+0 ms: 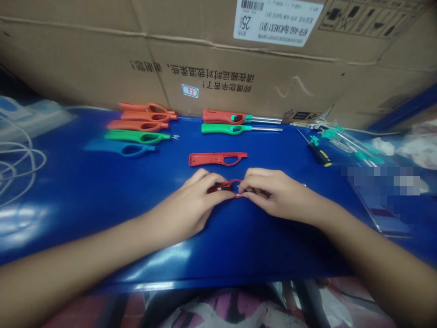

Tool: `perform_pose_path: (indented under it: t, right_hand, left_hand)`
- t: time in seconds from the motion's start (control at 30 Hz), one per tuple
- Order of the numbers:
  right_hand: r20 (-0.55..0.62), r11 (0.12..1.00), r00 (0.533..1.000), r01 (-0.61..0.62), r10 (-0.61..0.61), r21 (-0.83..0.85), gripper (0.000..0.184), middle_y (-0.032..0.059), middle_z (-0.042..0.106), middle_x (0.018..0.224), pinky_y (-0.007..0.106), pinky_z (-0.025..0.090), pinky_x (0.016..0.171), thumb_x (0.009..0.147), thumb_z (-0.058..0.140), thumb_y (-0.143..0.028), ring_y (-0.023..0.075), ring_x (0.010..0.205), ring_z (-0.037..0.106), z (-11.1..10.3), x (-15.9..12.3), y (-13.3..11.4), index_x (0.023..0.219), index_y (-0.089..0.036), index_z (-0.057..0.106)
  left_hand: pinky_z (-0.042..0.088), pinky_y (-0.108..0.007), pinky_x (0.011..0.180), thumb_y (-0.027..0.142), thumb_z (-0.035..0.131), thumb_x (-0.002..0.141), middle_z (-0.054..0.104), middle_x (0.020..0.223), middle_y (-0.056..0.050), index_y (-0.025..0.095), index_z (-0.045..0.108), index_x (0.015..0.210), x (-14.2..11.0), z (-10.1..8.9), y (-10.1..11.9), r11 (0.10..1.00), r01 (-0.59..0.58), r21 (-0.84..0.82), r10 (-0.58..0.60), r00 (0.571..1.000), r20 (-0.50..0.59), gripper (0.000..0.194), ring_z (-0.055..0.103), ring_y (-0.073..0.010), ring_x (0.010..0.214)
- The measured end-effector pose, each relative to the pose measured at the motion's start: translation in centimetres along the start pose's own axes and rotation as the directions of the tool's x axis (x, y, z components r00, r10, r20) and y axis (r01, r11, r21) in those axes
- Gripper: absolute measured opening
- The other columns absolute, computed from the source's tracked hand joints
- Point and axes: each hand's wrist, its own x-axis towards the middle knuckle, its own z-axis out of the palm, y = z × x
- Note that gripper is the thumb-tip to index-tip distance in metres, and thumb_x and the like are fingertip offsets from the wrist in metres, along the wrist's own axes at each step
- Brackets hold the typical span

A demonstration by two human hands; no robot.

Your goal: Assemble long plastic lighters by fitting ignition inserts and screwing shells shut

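My left hand (198,196) is closed around the wide end of a red lighter casing half (235,181) just above the blue table. Inside the casing, beside my left fingertips, a small black and white part (223,188) shows. My right hand (273,191) pinches at the casing's loop and narrow end, which its fingers partly cover. A tiny silvery bit (238,195) shows at the right fingertips; what they grip I cannot make out. Just beyond my hands lies the matching red casing half (205,159), hollow side up.
Orange, green and blue lighter casings (136,136) lie back left. Two lighters with metal tubes (266,120) lie at the carton (102,50). A screwdriver (320,154), loose parts (351,141) and a phone-like slab (389,218) are right, white cables (32,150) left.
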Motion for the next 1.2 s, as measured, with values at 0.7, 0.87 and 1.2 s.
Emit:
perform_pose_path:
  t: [0.7, 0.87, 1.2]
  right_hand:
    - [-0.002, 1.000, 1.000, -0.014, 0.014, 0.027, 0.013, 0.0006, 0.060, 0.088, 0.023, 0.039, 0.063, 0.094, 0.057, -0.011, 0.0084, 0.067, 0.050, -0.05, 0.04, -0.06, 0.100, -0.016, 0.067]
    - [0.006, 1.000, 1.000, -0.009, 0.009, 0.020, 0.013, 0.0013, 0.062, 0.091, 0.023, 0.039, 0.064, 0.094, 0.057, -0.010, 0.0090, 0.070, 0.052, -0.16, -0.03, -0.07, 0.097, -0.017, 0.067]
    - [0.009, 1.000, 1.000, -0.001, 0.001, 0.014, 0.013, 0.0019, 0.063, 0.094, 0.023, 0.041, 0.069, 0.096, 0.056, -0.012, 0.0105, 0.078, 0.056, -0.04, -0.02, 0.11, 0.101, -0.016, 0.068]
  left_hand:
    - [0.049, -0.044, 0.102, 0.002, 0.048, 0.094, 0.056, 0.131, -0.011, 0.023, 0.063, 0.133, -0.05, 0.15, -0.13, 1.000, -0.013, -0.014, 0.012, 1.000, -0.027, 0.047, 0.048, -0.0256, 0.116]
    - [0.049, -0.044, 0.102, 0.001, 0.048, 0.094, 0.056, 0.130, -0.012, 0.020, 0.064, 0.132, 0.04, 0.13, -0.04, 1.000, -0.011, -0.013, 0.010, 1.000, -0.014, 0.046, 0.048, -0.0256, 0.115]
    - [0.048, -0.044, 0.103, 0.003, 0.048, 0.095, 0.056, 0.130, -0.011, 0.022, 0.063, 0.133, -0.19, 0.22, -0.12, 1.000, -0.011, -0.020, 0.010, 1.000, -0.027, 0.045, 0.047, -0.0250, 0.116]
